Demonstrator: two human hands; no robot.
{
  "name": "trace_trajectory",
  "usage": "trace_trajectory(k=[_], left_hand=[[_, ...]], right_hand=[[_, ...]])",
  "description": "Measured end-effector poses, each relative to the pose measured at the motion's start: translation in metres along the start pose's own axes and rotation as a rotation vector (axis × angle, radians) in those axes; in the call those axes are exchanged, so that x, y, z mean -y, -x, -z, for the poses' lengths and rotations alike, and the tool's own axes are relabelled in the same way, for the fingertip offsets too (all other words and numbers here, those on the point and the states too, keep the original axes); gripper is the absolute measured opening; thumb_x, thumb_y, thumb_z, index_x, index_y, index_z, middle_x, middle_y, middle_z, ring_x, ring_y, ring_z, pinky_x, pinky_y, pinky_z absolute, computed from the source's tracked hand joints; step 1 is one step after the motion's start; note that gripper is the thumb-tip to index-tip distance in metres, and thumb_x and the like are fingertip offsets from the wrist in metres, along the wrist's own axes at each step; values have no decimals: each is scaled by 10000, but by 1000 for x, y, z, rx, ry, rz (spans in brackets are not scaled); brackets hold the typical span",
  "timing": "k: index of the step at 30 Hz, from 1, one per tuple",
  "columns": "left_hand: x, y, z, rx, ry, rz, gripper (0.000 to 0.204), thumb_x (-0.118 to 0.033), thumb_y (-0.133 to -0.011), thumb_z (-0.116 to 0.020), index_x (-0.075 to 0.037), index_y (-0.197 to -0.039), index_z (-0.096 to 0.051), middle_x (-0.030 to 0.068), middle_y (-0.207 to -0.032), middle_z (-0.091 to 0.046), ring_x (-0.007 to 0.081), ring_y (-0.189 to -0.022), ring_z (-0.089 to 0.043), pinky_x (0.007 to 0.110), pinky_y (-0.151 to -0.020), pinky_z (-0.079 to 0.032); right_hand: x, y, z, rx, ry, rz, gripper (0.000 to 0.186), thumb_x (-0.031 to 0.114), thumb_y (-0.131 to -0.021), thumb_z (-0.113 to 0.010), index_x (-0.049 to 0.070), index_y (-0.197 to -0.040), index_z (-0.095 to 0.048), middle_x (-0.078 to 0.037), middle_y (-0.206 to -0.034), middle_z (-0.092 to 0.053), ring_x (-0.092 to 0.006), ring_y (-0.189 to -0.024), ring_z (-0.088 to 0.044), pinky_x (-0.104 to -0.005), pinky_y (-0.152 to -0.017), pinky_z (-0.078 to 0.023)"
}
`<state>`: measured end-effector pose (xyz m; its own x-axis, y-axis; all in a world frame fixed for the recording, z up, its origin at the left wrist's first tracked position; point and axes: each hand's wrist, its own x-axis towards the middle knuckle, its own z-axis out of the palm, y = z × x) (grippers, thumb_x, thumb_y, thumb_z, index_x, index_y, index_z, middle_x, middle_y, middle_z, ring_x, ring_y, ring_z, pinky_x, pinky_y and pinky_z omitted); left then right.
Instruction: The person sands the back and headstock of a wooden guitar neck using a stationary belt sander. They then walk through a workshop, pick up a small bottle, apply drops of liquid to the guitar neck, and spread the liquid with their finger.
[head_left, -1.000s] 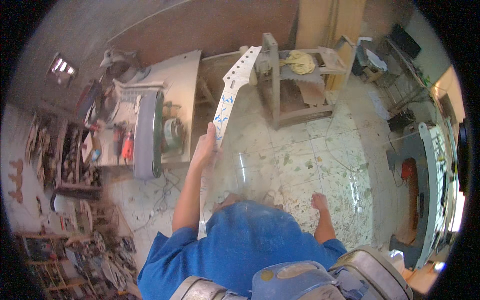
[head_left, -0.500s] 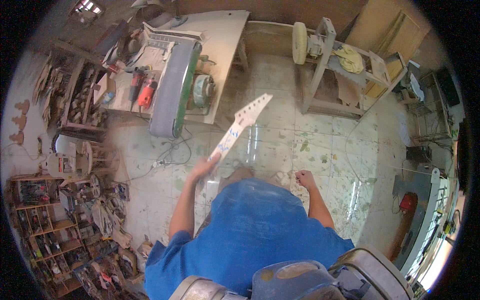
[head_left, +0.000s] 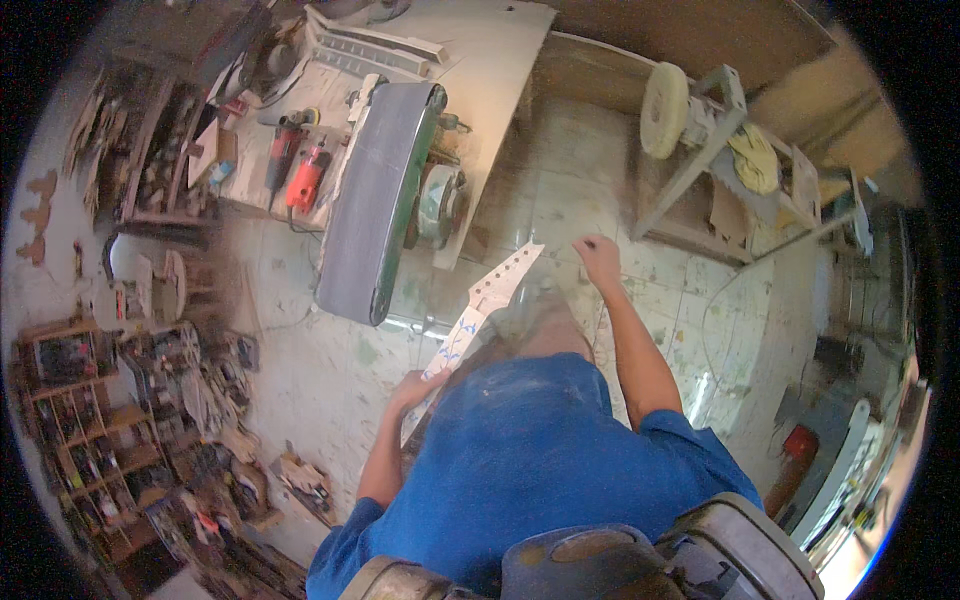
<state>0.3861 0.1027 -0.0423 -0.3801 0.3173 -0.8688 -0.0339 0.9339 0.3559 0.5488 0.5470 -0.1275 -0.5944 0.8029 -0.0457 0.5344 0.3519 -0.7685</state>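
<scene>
My left hand point(head_left: 411, 390) is closed round the lower end of a pale wooden guitar neck point(head_left: 459, 343). Blue inlay shapes run along its fingerboard, and several holes dot the pointed headstock, which slants up and to the right. The heel end is hidden behind my hand and the blue shirt. My right hand point(head_left: 598, 258) hovers just right of the headstock tip, apart from it. Its fingers are curled together, and nothing shows in them.
Ahead and left, a belt sander point(head_left: 378, 200) juts past a dusty workbench point(head_left: 500, 60) with a red power tool point(head_left: 307, 180) on it. A buffing wheel point(head_left: 664, 110) on a metal stand is at the far right. Cluttered shelves point(head_left: 85, 430) line the left.
The bench and belt sander appear closer. My right hand has swung forward from beside my body toward the headstock tip. My left hand keeps its hold on the guitar neck, now nearer my body.
</scene>
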Motion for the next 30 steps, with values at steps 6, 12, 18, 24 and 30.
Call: trace_trajectory(k=[6,12,18,24,30], left_hand=[[-40,55,-38,-89,174,78,732,-685,-826,-708,5,-1065,-768,136,-957,-758,231,-942,-707,385,-877,-522],[-42,94,-141,-224,512,190,706,-685,-854,-680,-10,-1044,-769,137,-931,-743,214,-915,-691,394,-867,-519],[-104,88,-193,-323,792,324,593,-578,-913,-692,13,-927,-743,83,-700,-686,161,-669,-660,354,-636,-508],[-112,73,-257,-462,1197,330,562,-565,-928,-689,-3,-940,-719,47,-691,-674,152,-640,-637,338,-601,-488],[-124,78,-342,-615,1284,472,620,-581,-911,-691,13,-1076,-745,84,-854,-730,182,-779,-676,351,-706,-511]], right_hand=[[88,-174,-81,207,-132,220,344,349,-866,-739,62,-1050,-785,-206,-1009,-713,-364,-936,-670,-440,-849,-526],[136,-234,-148,278,49,287,342,333,-852,-775,83,-1085,-786,-197,-1041,-709,-360,-972,-683,-440,-887,-534],[113,-289,-175,283,189,452,399,417,-889,-728,57,-1051,-788,-185,-1028,-743,-348,-959,-710,-451,-863,-537],[109,-286,-169,344,133,525,367,360,-892,-756,15,-1012,-775,-177,-922,-738,-329,-850,-703,-423,-804,-538],[138,-86,-118,999,-180,874,133,161,-883,-771,38,-934,-762,-125,-848,-694,-265,-751,-652,-367,-719,-517]])
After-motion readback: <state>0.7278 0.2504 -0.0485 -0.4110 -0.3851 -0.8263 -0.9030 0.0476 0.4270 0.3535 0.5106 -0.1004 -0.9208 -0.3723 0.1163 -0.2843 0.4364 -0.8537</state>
